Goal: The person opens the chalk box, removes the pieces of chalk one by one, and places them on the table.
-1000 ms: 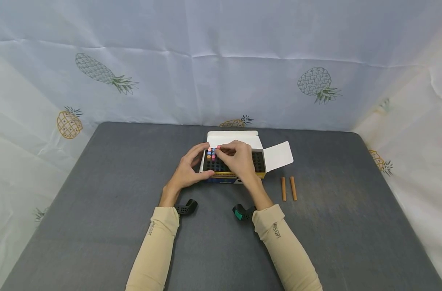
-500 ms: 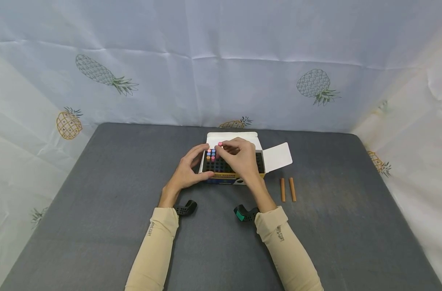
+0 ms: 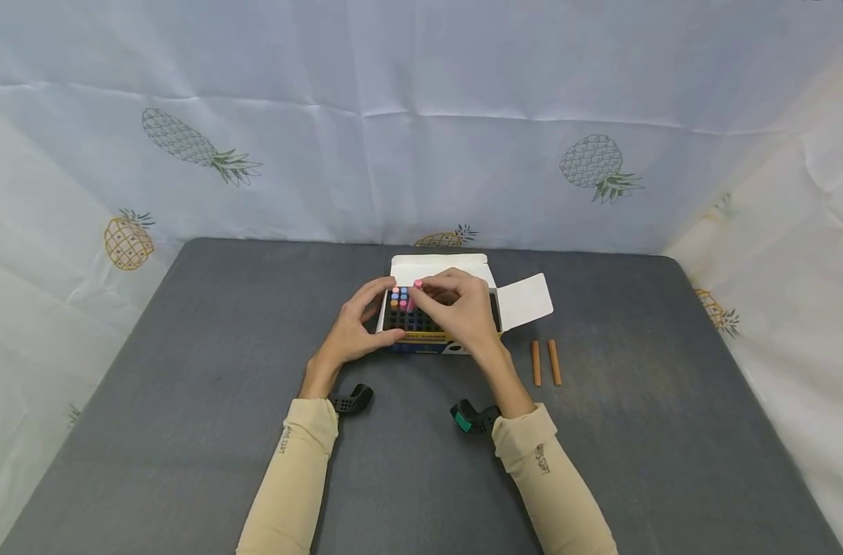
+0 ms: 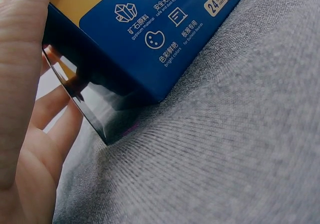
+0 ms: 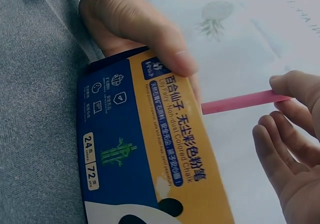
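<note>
An open cardboard box of coloured chalk point(image 3: 428, 348), blue and yellow at the front, stands on the table around a black insert with rows of holes. Several chalk sticks point(image 3: 399, 297) with blue, orange and pink ends stand in its left corner. My left hand point(image 3: 357, 324) grips the box's left end, thumb at the front edge and fingers toward the back. Above the insert, my right hand point(image 3: 464, 308) pinches a pink chalk stick point(image 5: 245, 102) between thumb and fingers. In the right wrist view its lower end is right at the box's top edge.
Two orange-brown chalk sticks point(image 3: 545, 363) lie on the grey table point(image 3: 643, 432) to the right of the box. The white lid point(image 3: 442, 267) is folded back, and a white side flap point(image 3: 525, 301) sticks out rightward. A pineapple-print cloth point(image 3: 324, 169) hangs behind.
My right hand has raised the pink chalk stick a little, then brought it lower, tilted, beside the other standing sticks. My left hand keeps its grip on the box.
</note>
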Demonstrator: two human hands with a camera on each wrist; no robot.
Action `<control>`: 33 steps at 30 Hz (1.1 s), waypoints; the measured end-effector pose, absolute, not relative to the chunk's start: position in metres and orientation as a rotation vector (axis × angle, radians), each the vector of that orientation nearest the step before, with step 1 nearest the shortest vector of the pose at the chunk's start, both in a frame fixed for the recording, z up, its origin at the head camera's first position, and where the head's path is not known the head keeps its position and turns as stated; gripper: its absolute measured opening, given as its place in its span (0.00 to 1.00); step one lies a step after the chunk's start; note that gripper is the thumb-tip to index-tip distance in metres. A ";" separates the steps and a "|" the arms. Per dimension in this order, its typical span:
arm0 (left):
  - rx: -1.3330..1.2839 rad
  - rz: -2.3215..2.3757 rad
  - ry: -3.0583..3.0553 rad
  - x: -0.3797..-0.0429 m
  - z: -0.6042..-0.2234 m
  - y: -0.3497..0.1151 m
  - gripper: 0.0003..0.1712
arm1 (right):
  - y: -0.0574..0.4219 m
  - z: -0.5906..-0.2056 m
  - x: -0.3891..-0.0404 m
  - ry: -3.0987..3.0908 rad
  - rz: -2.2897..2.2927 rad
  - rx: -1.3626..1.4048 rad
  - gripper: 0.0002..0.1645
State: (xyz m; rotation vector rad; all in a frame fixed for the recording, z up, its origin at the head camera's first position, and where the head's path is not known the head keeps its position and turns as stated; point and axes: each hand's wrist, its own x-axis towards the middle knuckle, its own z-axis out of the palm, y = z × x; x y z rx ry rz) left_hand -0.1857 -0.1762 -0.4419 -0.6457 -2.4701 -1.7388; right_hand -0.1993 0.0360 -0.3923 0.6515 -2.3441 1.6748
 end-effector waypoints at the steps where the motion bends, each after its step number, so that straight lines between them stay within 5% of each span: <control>1: -0.644 -1.742 -2.470 -0.186 -0.442 -0.176 0.45 | 0.037 -0.391 -0.198 -2.340 1.681 0.660 0.09; 33: -0.615 -1.704 -2.490 -0.201 -0.476 -0.184 0.47 | 0.085 -0.368 -0.140 -2.373 1.568 0.865 0.04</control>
